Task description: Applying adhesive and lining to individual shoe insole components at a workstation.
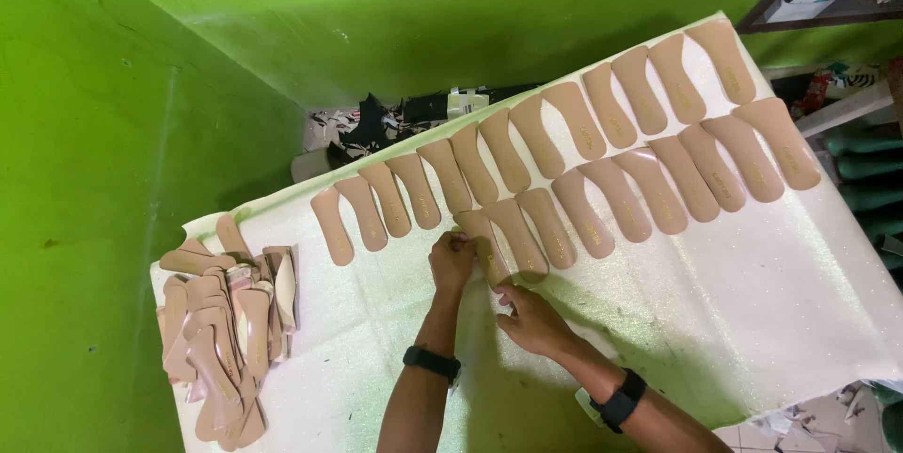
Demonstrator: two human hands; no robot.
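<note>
1. On the white sheet [734, 321] covering the tilted work surface, two rows of tan shoe insoles are lying side by side: the upper row [555, 133] is running nearly the full width, while the lower row [658, 185] is reaching only from the right edge to the middle.
2. At the lower row's left end, the left hand [452, 260] is closing its fingers over the top edge of the newest insole [489, 246], pinching it against the sheet.
3. The right hand [531, 319] is lying mostly flat, fingers spread and empty, its fingertips pressing near that insole's lower end.
4. Judging by the layout, the laying-out is looking roughly two-thirds done; a loose heap of insoles [221, 340] is still waiting at the left edge.
5. The insoles are looking smooth and matte, like thin synthetic leather, each narrow at the waist and flaring to a rounded end; the sheet is looking foamy with a faint sparkle.
6. Green walls [113, 133] are enclosing the corner.
</note>
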